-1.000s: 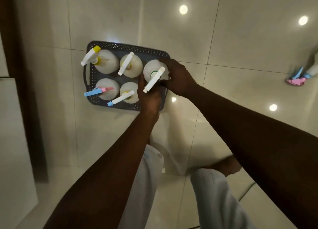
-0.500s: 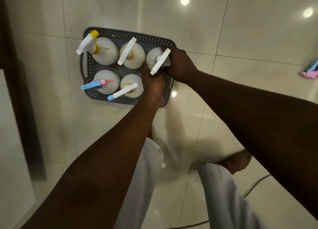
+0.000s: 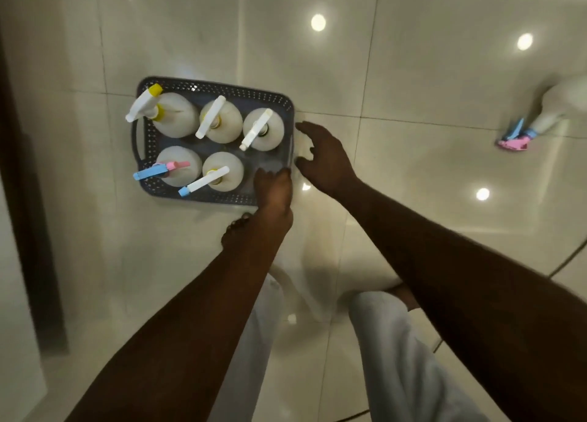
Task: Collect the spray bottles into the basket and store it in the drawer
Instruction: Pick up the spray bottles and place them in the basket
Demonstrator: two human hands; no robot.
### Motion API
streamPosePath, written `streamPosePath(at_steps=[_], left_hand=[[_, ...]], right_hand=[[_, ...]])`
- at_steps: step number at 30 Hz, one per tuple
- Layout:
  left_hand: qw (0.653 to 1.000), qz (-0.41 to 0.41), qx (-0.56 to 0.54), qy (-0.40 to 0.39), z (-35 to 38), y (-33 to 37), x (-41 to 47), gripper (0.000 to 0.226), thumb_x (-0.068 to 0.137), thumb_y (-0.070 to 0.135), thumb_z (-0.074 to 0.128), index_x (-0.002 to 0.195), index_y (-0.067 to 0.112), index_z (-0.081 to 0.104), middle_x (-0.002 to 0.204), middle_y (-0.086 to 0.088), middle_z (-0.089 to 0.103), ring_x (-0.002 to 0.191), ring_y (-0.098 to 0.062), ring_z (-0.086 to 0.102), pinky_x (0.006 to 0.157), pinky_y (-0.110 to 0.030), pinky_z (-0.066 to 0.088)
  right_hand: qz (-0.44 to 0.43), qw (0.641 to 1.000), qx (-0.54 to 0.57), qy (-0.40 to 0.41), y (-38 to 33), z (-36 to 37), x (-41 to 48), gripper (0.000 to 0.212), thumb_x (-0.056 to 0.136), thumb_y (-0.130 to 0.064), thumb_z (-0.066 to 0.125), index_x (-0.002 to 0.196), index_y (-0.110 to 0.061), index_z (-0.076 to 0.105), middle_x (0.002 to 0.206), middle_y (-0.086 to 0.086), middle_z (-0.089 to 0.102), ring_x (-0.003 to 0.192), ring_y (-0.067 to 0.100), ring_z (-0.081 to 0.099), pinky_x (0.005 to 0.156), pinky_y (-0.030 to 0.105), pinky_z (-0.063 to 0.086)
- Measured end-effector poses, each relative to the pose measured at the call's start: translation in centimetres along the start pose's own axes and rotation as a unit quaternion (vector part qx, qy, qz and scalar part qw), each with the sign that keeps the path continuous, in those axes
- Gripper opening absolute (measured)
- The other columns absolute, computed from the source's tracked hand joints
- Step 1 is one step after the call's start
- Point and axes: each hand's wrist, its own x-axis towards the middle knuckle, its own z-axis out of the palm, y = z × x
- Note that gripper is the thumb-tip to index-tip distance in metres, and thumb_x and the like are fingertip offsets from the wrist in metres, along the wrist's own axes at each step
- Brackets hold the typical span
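While the basket (image 3: 287,104) on the floor at ten o'clock holds five bottles, the sixth spray bottle (image 3: 552,113) lies well apart at three o'clock. With right hand (image 3: 327,158) fingers spread empty and left hand (image 3: 273,193) touching the rim, storing now would strand it.

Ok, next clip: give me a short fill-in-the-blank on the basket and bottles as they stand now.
1. The basket holds ____ spray bottles.
2. The bottle with the yellow nozzle tip stands in the basket's far-____ corner.
3. The right hand is ____, holding nothing.
4. One more spray bottle lies on the ____, to the right, outside the basket.

Missing words: five; left; open; floor
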Motion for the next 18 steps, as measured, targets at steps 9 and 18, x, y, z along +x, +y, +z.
streamPosePath(at_steps=[9, 18], left_hand=[[0.997, -0.003, 0.036, -0.069, 8.9, -4.6, -7.8, 0.027, 0.098, 0.01, 0.061, 0.125, 0.011, 0.066, 0.114, -0.007, 0.069, 0.104, -0.023, 0.066, 0.102, -0.04, 0.058], [0.984, -0.003, 0.099, -0.145, 25.9, -7.7, -11.9, 0.009, 0.098, 0.011, 0.06, 0.104, 0.014, 0.066, 0.093, -0.004, 0.057, 0.091, -0.023, 0.052, 0.081, -0.035, 0.047]], right_hand=[[0.095, 0.988, 0.034, 0.116, 10.3, -10.8, -9.4, 0.052, 0.091, -0.011, 0.068, 0.142, -0.015, 0.058, 0.15, 0.003, 0.056, 0.139, 0.019, 0.052, 0.113, 0.046, 0.048], [0.116, 0.967, -0.041, 0.225, 24.3, -28.7, -10.4, 0.048, 0.09, -0.014, 0.07, 0.137, -0.011, 0.062, 0.146, 0.008, 0.06, 0.136, 0.024, 0.056, 0.113, 0.026, 0.039]])
